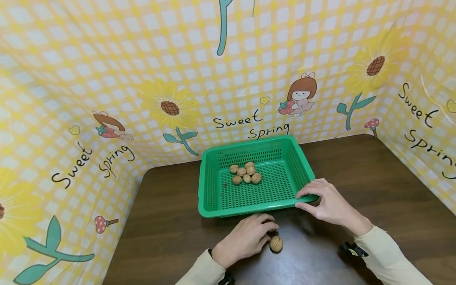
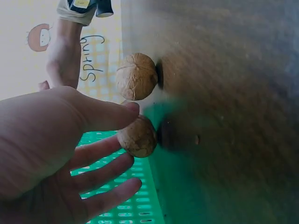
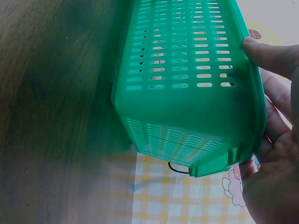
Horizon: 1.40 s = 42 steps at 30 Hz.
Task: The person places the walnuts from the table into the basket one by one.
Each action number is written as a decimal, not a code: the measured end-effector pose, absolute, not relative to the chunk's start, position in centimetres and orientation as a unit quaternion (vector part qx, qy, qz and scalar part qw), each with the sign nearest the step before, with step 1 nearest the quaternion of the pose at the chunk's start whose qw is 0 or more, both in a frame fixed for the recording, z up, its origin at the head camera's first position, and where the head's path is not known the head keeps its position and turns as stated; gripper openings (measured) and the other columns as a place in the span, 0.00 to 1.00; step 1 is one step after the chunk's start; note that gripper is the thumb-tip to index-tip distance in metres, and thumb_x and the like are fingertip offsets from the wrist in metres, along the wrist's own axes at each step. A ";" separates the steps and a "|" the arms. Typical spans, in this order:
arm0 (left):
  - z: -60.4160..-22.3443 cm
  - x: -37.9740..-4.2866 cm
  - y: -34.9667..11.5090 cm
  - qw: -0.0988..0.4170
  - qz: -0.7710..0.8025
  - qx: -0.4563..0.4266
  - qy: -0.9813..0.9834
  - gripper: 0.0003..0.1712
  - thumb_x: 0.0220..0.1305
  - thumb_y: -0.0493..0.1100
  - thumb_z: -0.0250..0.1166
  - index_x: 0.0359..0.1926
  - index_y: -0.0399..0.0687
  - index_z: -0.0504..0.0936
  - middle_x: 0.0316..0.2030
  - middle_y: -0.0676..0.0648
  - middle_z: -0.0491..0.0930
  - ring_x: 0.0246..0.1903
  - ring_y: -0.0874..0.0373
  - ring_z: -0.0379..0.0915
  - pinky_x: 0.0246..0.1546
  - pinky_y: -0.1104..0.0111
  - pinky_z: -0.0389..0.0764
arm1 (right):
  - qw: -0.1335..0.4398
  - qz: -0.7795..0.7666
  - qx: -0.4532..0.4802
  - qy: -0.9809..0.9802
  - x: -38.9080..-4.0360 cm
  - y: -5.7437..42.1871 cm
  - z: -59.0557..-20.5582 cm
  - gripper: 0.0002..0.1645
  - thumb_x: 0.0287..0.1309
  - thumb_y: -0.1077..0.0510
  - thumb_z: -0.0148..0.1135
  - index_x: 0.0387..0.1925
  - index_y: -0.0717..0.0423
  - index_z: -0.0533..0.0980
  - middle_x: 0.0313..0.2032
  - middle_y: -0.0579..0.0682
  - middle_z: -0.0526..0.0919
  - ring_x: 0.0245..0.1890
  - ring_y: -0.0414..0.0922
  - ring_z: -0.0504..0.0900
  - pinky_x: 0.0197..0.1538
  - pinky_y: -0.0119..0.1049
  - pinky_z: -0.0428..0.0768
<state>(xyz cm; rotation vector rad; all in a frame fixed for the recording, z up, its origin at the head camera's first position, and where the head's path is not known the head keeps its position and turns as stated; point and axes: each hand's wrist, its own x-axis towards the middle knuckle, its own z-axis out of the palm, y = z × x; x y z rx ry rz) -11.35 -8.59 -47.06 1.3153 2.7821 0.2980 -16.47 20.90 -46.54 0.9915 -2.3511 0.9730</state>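
A green plastic basket (image 1: 228, 211) with slotted walls stands on the table, several walnuts (image 1: 250, 170) grouped toward its left rear inside. My right hand (image 1: 329, 204) grips the rim at the basket's near right corner, thumb on the near side. In front of the basket, my left hand (image 1: 246, 237) has thumb and index finger at a walnut (image 2: 138, 141), pinching it close over the tabletop, the other fingers spread. In the head view those fingers hide most of that walnut. A second loose walnut (image 1: 276, 244) lies on the table beside the left thumb.
The dark wooden table (image 1: 164, 229) extends to both sides of the basket. A yellow checked cloth (image 1: 228, 87) with printed flowers and lettering hangs behind it and along the left and right sides.
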 end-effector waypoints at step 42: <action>-44.3 -10.7 -8.6 0.108 0.183 0.426 0.880 0.19 0.79 0.45 0.64 0.67 0.54 0.82 0.54 0.56 0.85 0.51 0.68 0.82 0.52 0.75 0.82 | 0.214 0.357 0.364 -0.833 -16.7 20.9 -46.8 0.20 0.44 0.63 0.86 0.36 0.37 0.88 0.35 0.30 0.90 0.39 0.37 0.85 0.62 0.38 0.70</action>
